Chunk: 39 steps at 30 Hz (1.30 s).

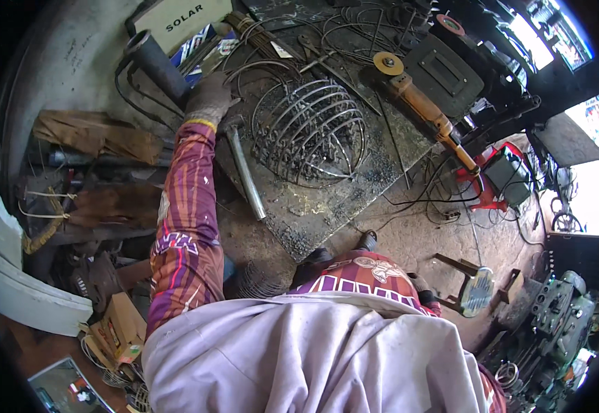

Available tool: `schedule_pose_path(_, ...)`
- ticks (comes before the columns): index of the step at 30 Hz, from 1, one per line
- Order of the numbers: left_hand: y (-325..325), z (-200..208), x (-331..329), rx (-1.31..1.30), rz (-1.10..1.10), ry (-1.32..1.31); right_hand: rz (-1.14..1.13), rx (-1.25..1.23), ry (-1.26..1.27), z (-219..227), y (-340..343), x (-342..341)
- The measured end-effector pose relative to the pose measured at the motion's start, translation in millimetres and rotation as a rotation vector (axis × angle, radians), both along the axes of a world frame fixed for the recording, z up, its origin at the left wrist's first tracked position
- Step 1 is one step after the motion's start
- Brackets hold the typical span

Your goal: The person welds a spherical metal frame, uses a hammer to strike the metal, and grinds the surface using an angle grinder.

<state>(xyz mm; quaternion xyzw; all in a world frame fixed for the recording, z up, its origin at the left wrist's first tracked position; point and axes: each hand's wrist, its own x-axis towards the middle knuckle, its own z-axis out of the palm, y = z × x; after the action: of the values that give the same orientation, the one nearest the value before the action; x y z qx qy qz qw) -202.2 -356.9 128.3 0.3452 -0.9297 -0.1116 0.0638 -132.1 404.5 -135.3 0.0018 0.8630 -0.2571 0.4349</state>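
Note:
My left hand (209, 99), in a grey glove, reaches to the far left of the metal work table (304, 219). It overlaps the lower end of a dark metal cylinder (155, 60); I cannot tell whether it grips it. The thumb side points right, and the other fingers are hidden. Just below lies a hammer (246, 175), its bright metal handle pointing toward me. To the right, a round cage of bent metal rods (312, 131) rests on the table among dark crumbs. A dark shape (420, 286) by the cloth's right edge may be my gloved right hand; its fingers do not show.
An angle grinder (420, 103) with a yellowish disc lies at the table's right edge, by a dark welding mask (444, 74). Cables trail on the floor near a red stool (482, 180). Boards and brown cloth (100, 134) crowd the left. A machine (554, 323) stands lower right.

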Motion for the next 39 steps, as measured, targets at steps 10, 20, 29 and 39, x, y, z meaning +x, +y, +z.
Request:
schedule_pose_path(10,25.3,102.3,33.5,0.782,-0.073,0.545,-0.115,-0.065,-0.010,10.6,-40.9,-35.3)
schedule_pose_path(20,127.0,139.6,71.7,0.797,-0.264,0.409,0.040,-0.587,0.341,219.4,-200.5,-109.8)
schedule_pose_path(29,249.3,107.4,82.8,0.804,-0.240,0.291,0.172,-1.045,0.469,290.8,-261.5,-186.6)
schedule_pose_path(39,302.6,31.1,102.7,0.570,-0.064,0.280,0.818,-0.737,0.771,232.1,-283.2,-225.7)
